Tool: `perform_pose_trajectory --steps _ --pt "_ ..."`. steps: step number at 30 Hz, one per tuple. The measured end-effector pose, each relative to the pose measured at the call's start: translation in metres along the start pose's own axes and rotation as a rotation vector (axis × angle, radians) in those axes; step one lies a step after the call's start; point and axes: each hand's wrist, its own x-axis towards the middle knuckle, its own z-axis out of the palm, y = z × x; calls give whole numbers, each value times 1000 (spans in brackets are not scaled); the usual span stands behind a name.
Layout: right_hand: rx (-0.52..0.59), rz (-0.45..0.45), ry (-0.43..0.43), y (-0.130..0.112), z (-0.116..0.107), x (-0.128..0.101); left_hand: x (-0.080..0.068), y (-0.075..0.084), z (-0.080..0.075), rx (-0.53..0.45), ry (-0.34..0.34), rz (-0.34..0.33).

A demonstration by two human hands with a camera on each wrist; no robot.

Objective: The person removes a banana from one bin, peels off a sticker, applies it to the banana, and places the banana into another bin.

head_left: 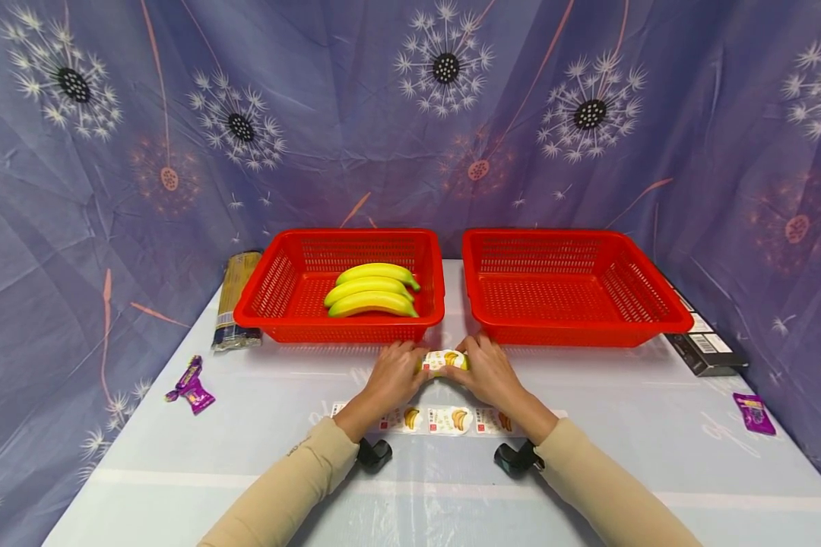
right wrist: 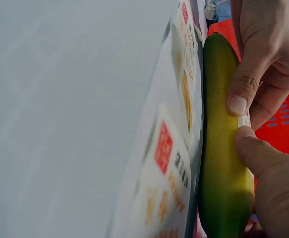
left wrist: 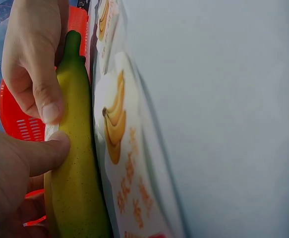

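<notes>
A yellow-green banana [head_left: 443,362] is held just above the table in front of the two red baskets. My left hand [head_left: 402,368] grips its left end and my right hand [head_left: 482,368] grips its right end, thumbs on top. A white sticker with a banana picture [head_left: 446,358] lies across the banana between the thumbs. The left wrist view shows the banana [left wrist: 77,173] with both thumbs meeting on a white sticker edge [left wrist: 50,130]. Below it on the table lies a strip of banana stickers [head_left: 445,419]. The left basket [head_left: 274,285] holds three bananas [head_left: 372,290]; the right basket [head_left: 646,292] holds nothing.
A packet of spaghetti [head_left: 232,300] lies left of the left basket. A dark box [head_left: 705,343] lies right of the right basket. Purple sweet wrappers sit at the left [head_left: 191,387] and right [head_left: 752,414] table edges. Patterned cloth hangs behind and at both sides.
</notes>
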Motion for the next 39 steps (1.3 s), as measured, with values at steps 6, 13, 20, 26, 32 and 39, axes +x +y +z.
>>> perform_pose_trajectory --steps 6,13,20,26,32,39 --pt "44 -50 -12 6 -5 -4 1 0 2 -5 7 -3" --pt "80 -51 -18 8 -2 -3 -1 -1 2 -10 28 -1" --pt "85 -38 -24 6 0 -2 0 -2 1 17 22 42" --pt "67 -30 -41 6 1 -3 1 -2 2 19 -35 46" --pt "55 -17 -56 4 -1 -4 4 -2 1 41 -77 69" --pt "75 -21 -48 4 -3 -5 5 -4 0 -27 -90 43"
